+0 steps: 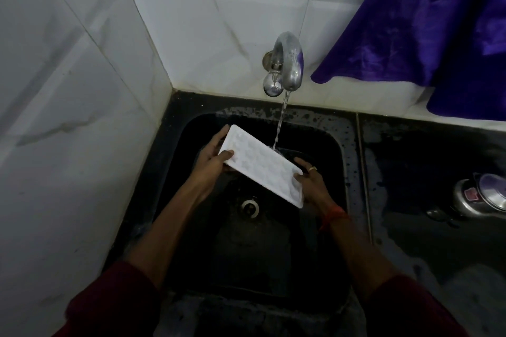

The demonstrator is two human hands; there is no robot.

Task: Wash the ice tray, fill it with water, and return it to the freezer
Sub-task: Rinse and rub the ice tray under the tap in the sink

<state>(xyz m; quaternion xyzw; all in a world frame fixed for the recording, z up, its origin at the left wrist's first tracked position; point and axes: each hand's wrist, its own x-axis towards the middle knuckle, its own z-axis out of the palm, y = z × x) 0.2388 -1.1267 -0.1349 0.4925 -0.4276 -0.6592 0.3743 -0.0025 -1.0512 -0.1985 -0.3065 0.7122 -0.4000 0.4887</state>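
A: Where is the ice tray (pixel 261 165)?

B: Over the black sink (pixel 339 150), above the drain, its long axis running from the back-left toward the front-right rim. The tap (pixel 289 68) stream lands on its far long edge, nearer the right end.

A: And the hands?

B: One at each short end. The left hand (pixel 212 159) is grasping the far-left end, thumb on top; the right hand (pixel 312 179) is clamped on the lower near-right end.

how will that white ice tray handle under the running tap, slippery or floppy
Probably slippery: the tap is wetting the white ice tray. It spans left hand and right hand without sagging, so likely stiff. Tilted, it should shed water.
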